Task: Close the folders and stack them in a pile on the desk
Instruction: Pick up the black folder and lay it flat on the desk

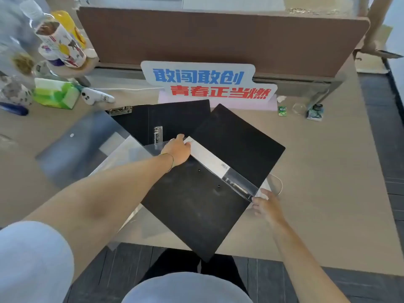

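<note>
The bare left arm, in a short pale sleeve, stretches forward and to the right, a thin bracelet at the wrist. The left hand (178, 150) lies palm down, fingers curled. The right hand (265, 205) reaches inward from the right, fingers loosely spread.

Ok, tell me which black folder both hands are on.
The nearer black folder with the white spine label: left hand and right hand hold its spine ends. The far black folder lies open, untouched.
</note>
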### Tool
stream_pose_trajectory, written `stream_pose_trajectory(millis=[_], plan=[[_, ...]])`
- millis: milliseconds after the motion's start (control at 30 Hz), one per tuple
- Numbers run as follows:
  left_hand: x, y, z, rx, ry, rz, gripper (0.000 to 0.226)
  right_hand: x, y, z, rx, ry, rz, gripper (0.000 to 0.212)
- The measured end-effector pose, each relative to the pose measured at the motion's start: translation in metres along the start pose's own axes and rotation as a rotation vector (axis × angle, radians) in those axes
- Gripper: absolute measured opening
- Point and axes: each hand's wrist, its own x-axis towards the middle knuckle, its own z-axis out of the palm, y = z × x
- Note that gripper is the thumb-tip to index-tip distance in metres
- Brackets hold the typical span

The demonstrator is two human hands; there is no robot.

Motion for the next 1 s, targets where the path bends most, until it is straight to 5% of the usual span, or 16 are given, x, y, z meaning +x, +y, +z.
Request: stream_pose_trajectory(millis=[167, 367, 667, 833, 1000], plan=[[-0.01, 0.008, -0.011, -0.073, 0.009, 0.009, 0.047, -0.018, -0.006, -0.005, 0.112, -0.004, 0.006, 0.042], [-0.016, 0.017, -0.045, -0.215, 0.035, 0.062, 0.046, -0.06, -0.029, -0.014, -0.177, 0.034, -0.197, 0.059], [-0.038, 0.041, -0.088, 0.148, 0.131, 0.397, 0.065, -0.092, -0.065, -0.024, -0.647, 0.416, -0.58, 0.054], [-0.043, 0.043, -0.108, 0.183, 0.292, 0.473, 0.05, -0.101, -0.087, -0.023, -0.835, 0.662, -0.912, 0.022], [-0.051, 0.037, -0.12, 0.028, 0.394, 0.456, 0.058, -0.122, -0.107, -0.002, -0.836, 0.598, -1.347, 0.028]])
